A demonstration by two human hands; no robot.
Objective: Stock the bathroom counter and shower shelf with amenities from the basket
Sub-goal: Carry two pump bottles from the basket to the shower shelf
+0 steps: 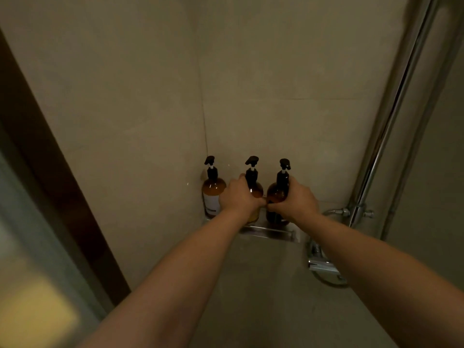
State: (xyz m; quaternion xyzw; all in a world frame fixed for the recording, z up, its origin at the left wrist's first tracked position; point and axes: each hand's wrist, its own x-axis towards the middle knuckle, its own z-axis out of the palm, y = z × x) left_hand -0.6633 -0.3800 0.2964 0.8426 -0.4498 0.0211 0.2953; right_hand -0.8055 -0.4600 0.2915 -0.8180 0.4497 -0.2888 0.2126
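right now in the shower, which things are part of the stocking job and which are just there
Part of the job:
left pump bottle
middle pump bottle, held by the left hand
right pump bottle, held by the right hand
shower shelf

Just there:
riser pipe
mixer tap
tiled wall

Left pump bottle (pixel 213 194): amber, black pump, white label.
Middle pump bottle (pixel 254 189): amber, black pump.
Right pump bottle (pixel 276 194): dark amber, black pump.
Shower shelf (pixel 268 232): silver.
Wall tiles (pixel 125 96): plain beige.
Shower rail (pixel 391 116): chrome.
Door frame (pixel 50 159): dark brown.
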